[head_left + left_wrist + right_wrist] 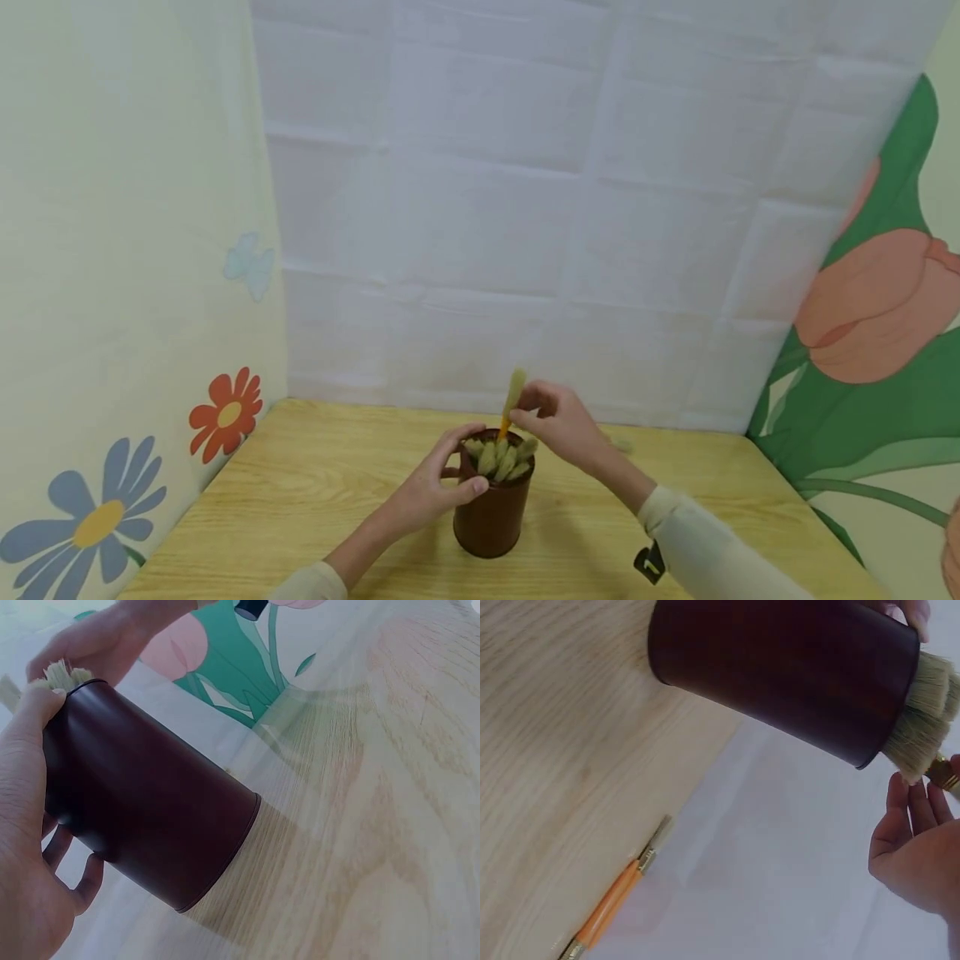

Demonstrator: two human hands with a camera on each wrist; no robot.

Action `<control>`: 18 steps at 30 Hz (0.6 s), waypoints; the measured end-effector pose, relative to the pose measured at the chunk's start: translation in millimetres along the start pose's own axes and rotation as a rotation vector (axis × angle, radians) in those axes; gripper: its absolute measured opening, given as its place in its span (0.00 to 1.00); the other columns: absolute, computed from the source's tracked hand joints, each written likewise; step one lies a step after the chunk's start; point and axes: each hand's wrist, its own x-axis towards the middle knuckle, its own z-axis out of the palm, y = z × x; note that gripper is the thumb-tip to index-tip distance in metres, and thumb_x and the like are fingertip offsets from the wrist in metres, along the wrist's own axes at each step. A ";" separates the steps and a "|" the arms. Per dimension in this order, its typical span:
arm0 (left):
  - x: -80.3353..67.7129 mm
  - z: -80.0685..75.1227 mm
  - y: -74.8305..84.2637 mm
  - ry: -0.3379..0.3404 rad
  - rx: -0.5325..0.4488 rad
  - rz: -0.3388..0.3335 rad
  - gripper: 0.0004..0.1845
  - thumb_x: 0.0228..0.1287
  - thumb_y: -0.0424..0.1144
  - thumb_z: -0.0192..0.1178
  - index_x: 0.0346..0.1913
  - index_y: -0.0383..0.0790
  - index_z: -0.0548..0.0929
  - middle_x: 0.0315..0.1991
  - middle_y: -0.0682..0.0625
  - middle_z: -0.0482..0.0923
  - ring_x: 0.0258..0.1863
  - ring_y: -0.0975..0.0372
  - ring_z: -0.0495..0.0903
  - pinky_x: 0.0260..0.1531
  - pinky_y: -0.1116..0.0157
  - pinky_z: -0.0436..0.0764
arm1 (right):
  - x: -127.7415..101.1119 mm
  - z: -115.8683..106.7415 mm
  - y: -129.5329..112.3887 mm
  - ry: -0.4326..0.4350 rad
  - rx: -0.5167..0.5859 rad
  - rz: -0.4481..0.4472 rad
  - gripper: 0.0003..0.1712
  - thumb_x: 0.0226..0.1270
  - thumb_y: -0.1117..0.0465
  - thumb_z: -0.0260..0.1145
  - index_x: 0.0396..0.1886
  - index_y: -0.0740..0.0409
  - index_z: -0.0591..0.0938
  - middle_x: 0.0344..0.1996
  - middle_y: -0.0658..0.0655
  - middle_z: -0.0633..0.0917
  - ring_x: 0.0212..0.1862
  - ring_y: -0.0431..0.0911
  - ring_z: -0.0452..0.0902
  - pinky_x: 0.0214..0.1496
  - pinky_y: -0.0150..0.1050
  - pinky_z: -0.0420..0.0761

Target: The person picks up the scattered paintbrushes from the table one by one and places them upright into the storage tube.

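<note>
A dark brown cylindrical brush pot (491, 521) stands upright on the table, several paintbrushes (506, 461) packed in it with pale bristles up. My left hand (431, 492) grips the pot near its rim, the thumb at the front edge. In the left wrist view the pot (150, 795) shows its smooth side, fingers curled behind it. My right hand (562, 425) pinches another paintbrush (517, 387) over the pot's far side, bristles up. Its orange handle points down into the opening; the handle's lower end is hidden. The right wrist view shows its metal ferrule (939, 771) near the fingertips.
Orange-handled paintbrushes (613, 896) lie on the table near its back edge, beyond my right hand; the exact number is unclear. A white cloth (487, 208) hangs behind the wooden table (322, 467). Flower-printed sheets flank both sides. A small black device (649, 562) hangs by my right sleeve.
</note>
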 end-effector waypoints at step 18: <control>0.8 0.5 1.3 -0.003 0.001 -0.009 0.35 0.76 0.45 0.60 0.79 0.63 0.56 0.75 0.51 0.54 0.72 0.52 0.59 0.62 0.42 0.67 | -14.5 6.5 22.5 -0.071 0.067 -0.013 0.07 0.76 0.58 0.65 0.48 0.52 0.85 0.44 0.48 0.85 0.46 0.46 0.80 0.47 0.47 0.79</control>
